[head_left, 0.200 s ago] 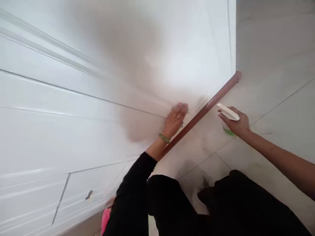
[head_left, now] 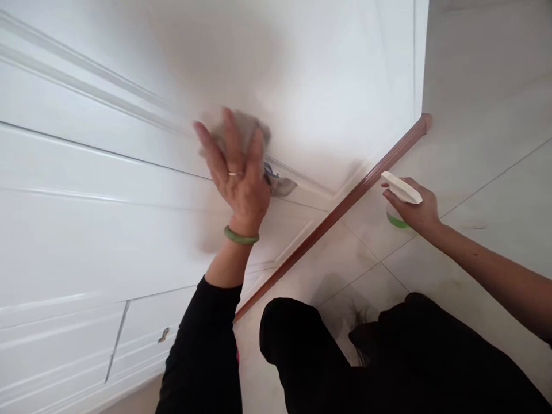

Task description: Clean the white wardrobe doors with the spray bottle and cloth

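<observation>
The left hand (head_left: 244, 190) is spreading its fingers wide over a crumpled greyish cloth (head_left: 246, 129), probably so the pressure is bearing evenly; the cloth is lying directly beneath this grip, its loose end trailing out on the thumb side, seemingly against the white panelled cabinet (head_left: 86, 230), inward from the brown edging strip (head_left: 332, 218). Farther off, the right hand (head_left: 419, 206) is clasping a white-topped spray bottle (head_left: 402, 188) at its neck, apparently keeping it upright, just across that strip, above or on the tiled floor (head_left: 487, 190).
</observation>
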A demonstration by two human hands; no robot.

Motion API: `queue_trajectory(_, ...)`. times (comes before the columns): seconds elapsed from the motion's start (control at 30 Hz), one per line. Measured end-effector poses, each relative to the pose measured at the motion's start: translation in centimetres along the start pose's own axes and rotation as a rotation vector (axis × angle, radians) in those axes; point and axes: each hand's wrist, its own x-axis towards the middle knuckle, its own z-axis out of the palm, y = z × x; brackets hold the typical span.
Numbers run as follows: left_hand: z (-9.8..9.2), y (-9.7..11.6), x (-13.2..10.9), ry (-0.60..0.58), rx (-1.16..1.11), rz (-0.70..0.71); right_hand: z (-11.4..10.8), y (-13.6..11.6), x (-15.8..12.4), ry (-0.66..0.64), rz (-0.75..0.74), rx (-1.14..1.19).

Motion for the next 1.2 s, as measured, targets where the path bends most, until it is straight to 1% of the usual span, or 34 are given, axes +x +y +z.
queue_trajectory(0.03,0.2,0.1,0.6,0.083,0.022,0.011,0.1,-0.1,0.0,0.006,-0.002,0.004)
queue_trajectory(0.07,1.0,0.6,0.7,0.128,0.048,0.041,0.1,-0.1,0.0,0.013,-0.002,0.009)
queue_trajectory(0.1,2.3,1.3,0.3,0.107,0.069,0.082,0.1,-0.1,-0.1,0.019,-0.006,0.018)
queue_trajectory(0.13,4.0,2.3,-0.6,0.025,0.083,0.115,0.1,-0.1,-0.2,0.026,-0.014,0.028)
queue_trajectory(0.27,12.2,6.6,-6.2,-0.465,0.045,0.383,-0.6,0.3,-1.1,0.032,-0.05,0.038)
queue_trajectory(0.33,15.1,8.2,-8.5,-0.636,0.035,0.451,-1.2,0.4,-1.6,0.028,-0.05,0.026)
queue_trajectory(0.4,16.7,9.3,-9.8,-0.726,0.04,0.469,-1.8,0.5,-2.1,0.026,-0.038,0.01)
queue_trajectory(0.5,17.6,10.1,-10.0,-0.755,0.051,0.469,-2.3,0.6,-2.6,0.012,-0.024,-0.021)
queue_trajectory(0.6,18.3,10.8,-8.8,-0.756,0.054,0.497,-2.3,0.9,-2.7,0.015,-0.047,-0.03)
queue_trajectory(0.7,19.7,12.4,-6.2,-0.75,0.054,0.539,-2.3,1.2,-2.5,0.03,-0.05,-0.004)
queue_trajectory(0.77,21.1,14.0,-3.5,-0.73,0.051,0.571,-2.5,1.3,-2.1,0.032,-0.039,0.02)
queue_trajectory(0.9,24.4,17.7,3.2,-0.647,0.075,0.628,-3.4,1.6,-1.1,0.073,-0.043,0.02)
queue_trajectory(0.97,26.1,19.6,6.3,-0.607,0.074,0.61,-3.8,2.0,-0.6,0.106,-0.043,-0.014)
queue_trajectory(1.03,27.6,21.1,8.5,-0.558,0.035,0.569,-4.0,2.5,-0.3,0.138,-0.049,-0.041)
queue_trajectory(1.1,28.5,21.9,9.4,-0.518,-0.027,0.52,-4.0,2.8,-0.1,0.165,-0.054,-0.049)
queue_trajectory(1.13,28.7,21.9,9.2,-0.513,-0.057,0.502,-4.0,2.8,-0.1,0.17,-0.05,-0.046)
queue_trajectory(1.2,28.2,21.4,7.8,-0.529,-0.099,0.481,-4.0,2.7,-0.1,0.158,-0.037,-0.038)
